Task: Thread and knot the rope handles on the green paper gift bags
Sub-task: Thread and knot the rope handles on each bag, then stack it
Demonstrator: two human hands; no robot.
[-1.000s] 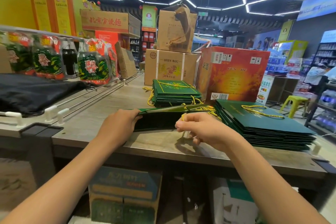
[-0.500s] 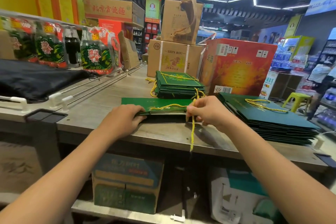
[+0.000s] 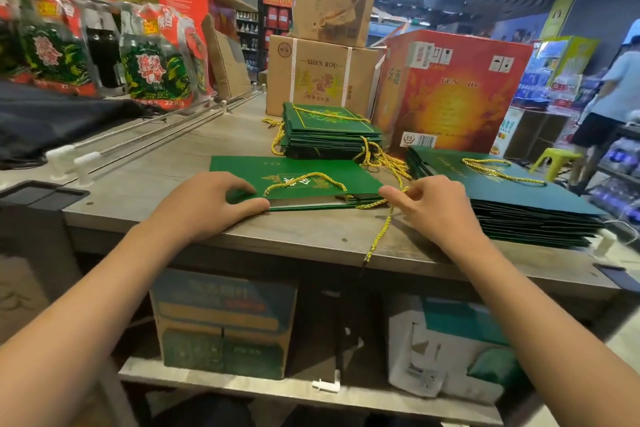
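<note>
Wooden counter (image 3: 214, 146), stacked cartons (image 3: 320, 74), perhaps shop shelving (image 3: 554, 76)

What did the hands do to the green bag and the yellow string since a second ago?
The green bag went from tipped up on edge to lying flat on the table. The left hand still holds its near left corner. The right hand has pulled the yellow rope out, so its end now dangles over the table edge. Both stacks of bags stayed put.
</note>
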